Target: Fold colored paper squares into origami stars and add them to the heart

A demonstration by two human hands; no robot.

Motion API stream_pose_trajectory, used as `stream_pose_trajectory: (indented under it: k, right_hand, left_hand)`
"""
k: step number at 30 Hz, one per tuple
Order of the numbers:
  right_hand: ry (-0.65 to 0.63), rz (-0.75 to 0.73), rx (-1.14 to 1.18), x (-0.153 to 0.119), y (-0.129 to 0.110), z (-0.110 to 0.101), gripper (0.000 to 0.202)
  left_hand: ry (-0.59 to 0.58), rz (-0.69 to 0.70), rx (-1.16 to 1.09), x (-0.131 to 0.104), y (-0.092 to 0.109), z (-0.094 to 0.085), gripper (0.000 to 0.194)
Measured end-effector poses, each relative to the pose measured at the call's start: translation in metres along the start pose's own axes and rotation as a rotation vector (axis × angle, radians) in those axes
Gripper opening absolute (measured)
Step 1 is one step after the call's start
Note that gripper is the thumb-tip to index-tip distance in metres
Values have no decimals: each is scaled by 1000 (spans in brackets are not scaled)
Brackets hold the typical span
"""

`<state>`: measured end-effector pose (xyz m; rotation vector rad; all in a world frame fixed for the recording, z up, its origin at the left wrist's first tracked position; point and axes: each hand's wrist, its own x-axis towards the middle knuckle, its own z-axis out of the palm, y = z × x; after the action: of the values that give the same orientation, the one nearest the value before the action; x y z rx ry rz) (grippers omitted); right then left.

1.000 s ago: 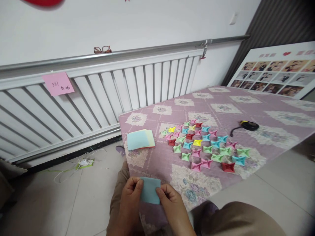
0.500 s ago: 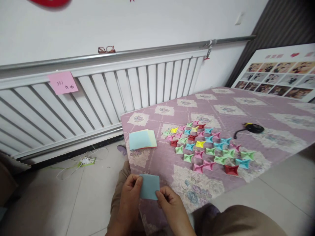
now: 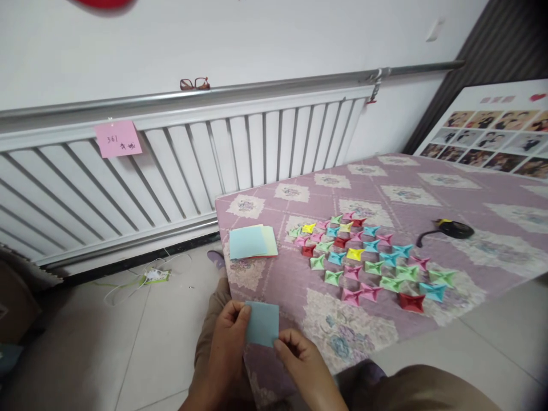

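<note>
Blue paper square [image 3: 262, 324] between left hand [image 3: 230, 331] and right hand [image 3: 305, 361], in both grips

Handwritten "361" and illegible characters on the pink note [image 3: 119, 138], blurred heading on the photo board [image 3: 521, 100]

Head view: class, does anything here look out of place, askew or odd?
The glasses look oddly placed, perched on the pipe above the radiator. The paper stack is slightly askew, pale yellow jutting past the blue top sheet. Nothing looks spilled.
</note>
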<state>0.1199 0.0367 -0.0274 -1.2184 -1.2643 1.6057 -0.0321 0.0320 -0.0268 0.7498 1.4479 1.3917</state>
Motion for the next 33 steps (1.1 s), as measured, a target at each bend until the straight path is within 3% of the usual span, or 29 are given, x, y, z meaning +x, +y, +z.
stream_pose_trajectory:
  k: [7, 12, 15, 21, 26, 30, 33]
  right_hand:
    - [94, 45, 71, 4, 0, 0, 34]
    - [138, 69, 193, 7, 13, -6, 39]
    - [150, 96, 283, 10, 18, -9, 43]
    - [232, 76, 479, 5, 12, -1, 36]
    - [224, 43, 318, 3, 4, -10, 32]
    - [255, -15, 145, 2, -7, -26, 40]
    - [189, -55, 38, -2, -14, -27, 36]
  left_hand:
    - [-78, -33, 193, -3, 10, 2, 28]
    - [-224, -49, 59, -4, 14, 9, 33]
    - [-286, -61, 97, -7, 14, 13, 32]
    - [-229, -74, 163, -16, 13, 18, 28]
    - [-219, 25, 331, -16, 24, 14, 18]
    - [-306, 201, 585, -16, 28, 6, 15]
    - [-363, 294, 674, -16, 26, 2, 12]
